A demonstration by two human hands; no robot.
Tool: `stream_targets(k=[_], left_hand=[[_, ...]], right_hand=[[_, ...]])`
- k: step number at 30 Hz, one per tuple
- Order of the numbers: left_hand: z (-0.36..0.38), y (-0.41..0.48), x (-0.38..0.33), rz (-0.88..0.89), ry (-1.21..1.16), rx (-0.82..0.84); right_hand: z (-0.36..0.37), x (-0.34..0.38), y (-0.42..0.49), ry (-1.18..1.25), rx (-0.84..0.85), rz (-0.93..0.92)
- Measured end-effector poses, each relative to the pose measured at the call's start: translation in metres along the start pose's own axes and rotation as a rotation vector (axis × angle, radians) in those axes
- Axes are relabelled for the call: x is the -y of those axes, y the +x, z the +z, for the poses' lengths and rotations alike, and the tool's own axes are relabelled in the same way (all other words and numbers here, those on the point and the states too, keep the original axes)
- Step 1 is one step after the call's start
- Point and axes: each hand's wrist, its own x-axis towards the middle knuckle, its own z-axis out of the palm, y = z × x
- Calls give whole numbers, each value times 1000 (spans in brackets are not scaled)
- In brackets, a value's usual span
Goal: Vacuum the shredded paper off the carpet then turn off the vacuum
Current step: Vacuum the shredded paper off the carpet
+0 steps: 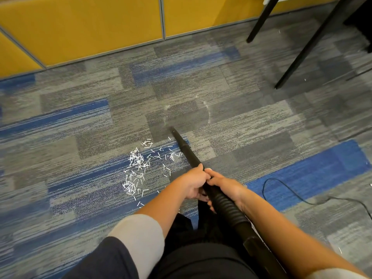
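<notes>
While the left hand point(192, 185) and right hand point(224, 187) wrap the stiff black wand point(188, 154) where it meets the ribbed hose point(226, 205) (a sensible hold), the shredded paper point(137, 168), likely feather-light, lies on the carpet point(251, 121) well off its wall edge.

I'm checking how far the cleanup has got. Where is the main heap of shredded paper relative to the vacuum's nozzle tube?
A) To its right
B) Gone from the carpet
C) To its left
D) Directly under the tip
C: the shredded paper lies on the carpet left of the nozzle tube, whose tip points past the heap.
</notes>
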Motion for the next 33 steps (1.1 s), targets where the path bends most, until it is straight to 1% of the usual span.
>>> stream_targets(k=[6,17,22,28,33], left_hand=[[-20,-7,8,-10,-58,-45],[-70,-23,32,30,-233,-178],[-87,-29,39,62,-331,-227],[-97,-30,34,73,-501,-306],[-81,-22,9,102,-639,-388]], right_hand=[[21,6,6,-151,72,-27],[66,22,37,-381,221,47],[87,32,49,-491,247,62],[98,58,64,-667,332,126],[84,95,75,-817,410,181]])
